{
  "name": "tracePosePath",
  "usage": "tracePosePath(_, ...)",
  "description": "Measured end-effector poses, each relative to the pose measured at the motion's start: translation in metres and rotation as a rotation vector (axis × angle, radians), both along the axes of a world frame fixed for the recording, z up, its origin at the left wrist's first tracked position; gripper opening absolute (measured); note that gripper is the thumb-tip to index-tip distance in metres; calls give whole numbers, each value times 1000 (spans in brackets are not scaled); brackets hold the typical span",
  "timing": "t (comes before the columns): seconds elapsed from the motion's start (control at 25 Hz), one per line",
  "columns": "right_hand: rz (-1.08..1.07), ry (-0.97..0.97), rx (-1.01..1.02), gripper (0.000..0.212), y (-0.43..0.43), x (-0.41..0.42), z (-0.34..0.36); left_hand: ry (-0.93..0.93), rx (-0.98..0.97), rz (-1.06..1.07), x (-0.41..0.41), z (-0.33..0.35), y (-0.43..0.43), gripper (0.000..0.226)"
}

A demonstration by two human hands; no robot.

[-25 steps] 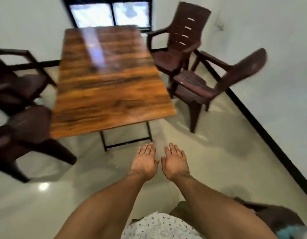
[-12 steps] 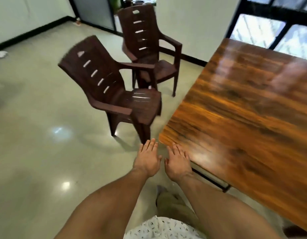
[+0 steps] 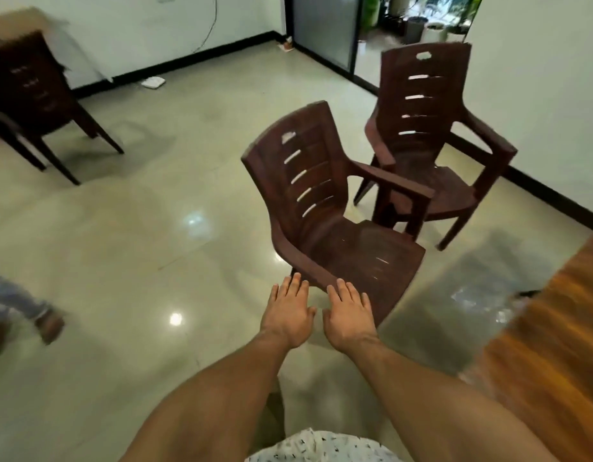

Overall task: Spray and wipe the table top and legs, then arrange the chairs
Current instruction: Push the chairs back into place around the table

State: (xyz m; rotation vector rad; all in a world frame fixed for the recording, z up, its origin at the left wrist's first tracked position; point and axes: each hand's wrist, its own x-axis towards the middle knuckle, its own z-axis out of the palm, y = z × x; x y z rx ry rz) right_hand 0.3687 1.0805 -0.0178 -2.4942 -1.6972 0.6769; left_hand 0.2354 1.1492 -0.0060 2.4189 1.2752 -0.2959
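A dark brown plastic armchair [image 3: 335,208] stands on the floor straight ahead, its seat facing right. A second brown armchair [image 3: 431,135] stands behind it near the white wall. The glossy wooden table top [image 3: 555,335] shows only as a corner at the right edge. My left hand [image 3: 288,311] and my right hand [image 3: 350,315] are stretched out side by side, palms down, fingers straight, holding nothing. Their fingertips lie at the near arm of the closest chair; whether they touch it I cannot tell.
A third brown chair [image 3: 38,95] stands at the far left by the wall. Another person's leg and shoe [image 3: 38,315] show at the left edge. A small white object [image 3: 153,82] lies by the back wall. A doorway [image 3: 371,31] opens at the back.
The view has swung left, from the table to the chairs. Both hands stay flat and together, now at the nearest chair's arm rather than by the table's corner.
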Motion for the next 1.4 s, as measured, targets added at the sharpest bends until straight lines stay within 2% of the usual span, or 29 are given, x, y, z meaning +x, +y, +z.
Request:
tracePosePath(0.2,-114,34,30,58,153,-32,-1,-32,-5,-55,-21,0,164,66)
tracePosePath(0.4,-295,18,139,56,299,-29,33,-105,118,-240,-3,41,334,63)
tracePosePath(0.6,-593,199,466,47,432,0,57,-201,255,-443,56,73,468,60)
tracePosePath(0.68,-661,272,510,47,471,16,52,-176,289,-490,80,78,518,60)
tracePosePath(0.8,-700,433,464,60,519,36,40,-54,293,-626,113,85,576,62)
tracePosePath(0.88,-711,494,405,71,541,46,32,0,325,-732,137,83,605,64)
tracePosePath(0.96,-788,528,336,82,555,54,26,45,279,-869,159,81,625,67)
tracePosePath(1.12,-859,649,273,101,563,62,12,114,257,-1214,208,61,637,75)
tracePosePath(1.16,-915,713,289,96,562,63,7,148,255,-1329,221,53,637,75)
tracePosePath(1.2,-1000,791,332,84,563,63,4,185,270,-1439,233,45,635,73)
tracePosePath(1.28,-1035,931,402,57,563,59,6,322,324,-1581,250,37,631,69)
tracePosePath(1.32,-1050,959,395,55,563,58,10,412,338,-1640,262,34,629,71)
tracePosePath(1.4,-1102,997,355,65,564,60,17,573,320,-1708,281,30,625,76)
